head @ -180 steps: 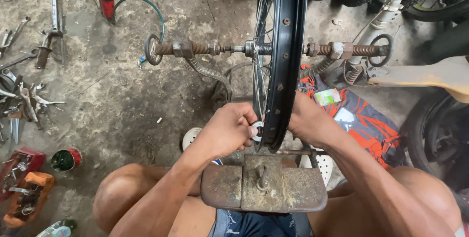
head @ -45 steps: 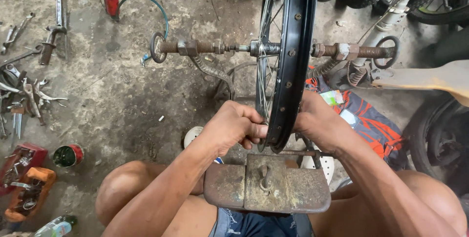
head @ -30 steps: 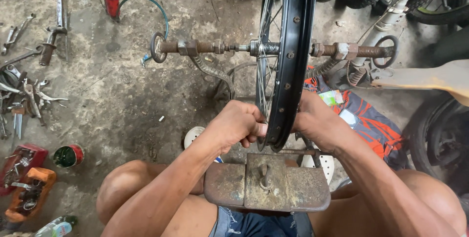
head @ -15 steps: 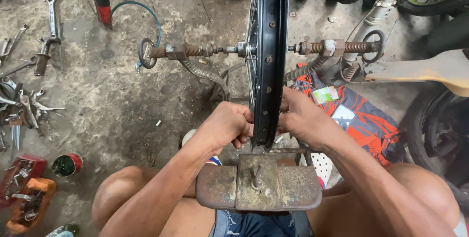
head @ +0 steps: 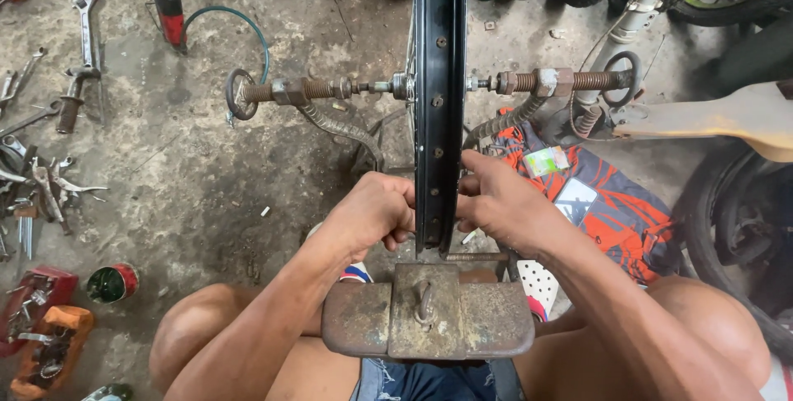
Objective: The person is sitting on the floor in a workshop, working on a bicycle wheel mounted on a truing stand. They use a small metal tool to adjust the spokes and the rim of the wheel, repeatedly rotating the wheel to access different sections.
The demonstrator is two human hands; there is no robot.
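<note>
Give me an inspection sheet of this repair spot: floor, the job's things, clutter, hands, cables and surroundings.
Surface: stained, cracked concrete floor.
Job's things: black spoked wheel rim upright on a threaded axle in a rusty truing stand.
Clutter: wrenches and pliers at left, small red tin, orange tool, red-handled tool.
Hands: left hand and right hand flank the rim's lower part, fingers curled against it.
Cables: green hose looped on the floor.
Surroundings: tyres at right, orange patterned cloth.
</note>
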